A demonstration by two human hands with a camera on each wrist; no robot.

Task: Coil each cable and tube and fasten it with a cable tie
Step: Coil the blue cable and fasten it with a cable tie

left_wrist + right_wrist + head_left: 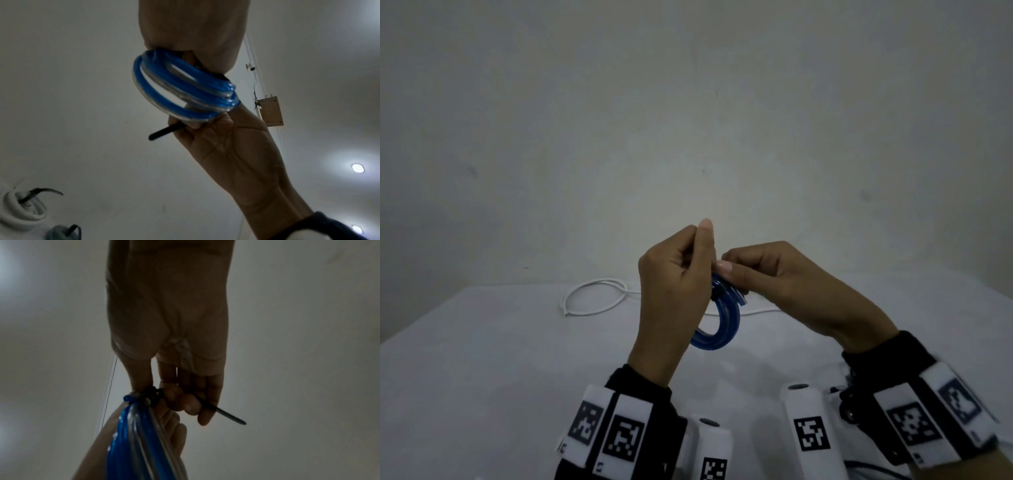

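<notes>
A blue and clear tube coil [719, 329] hangs in the air above the white table [482, 359]. My left hand [703, 250] grips the coil at its top, fingers curled round the bundle. A black cable tie [153, 395] is wrapped round the coil [127, 443] there. My right hand [726, 265] pinches the tie's tail, which sticks out past the fingers [224, 413]. The left wrist view shows the coil [185, 91] between both hands, with the tie tail [162, 133] poking out of my right hand [205, 129].
A loose white cable [595, 298] lies looped at the table's far side, behind the hands. Low in the left wrist view are a white coil [20, 209] with a black tie and a greenish coil [61, 232] with one. A plain wall stands behind.
</notes>
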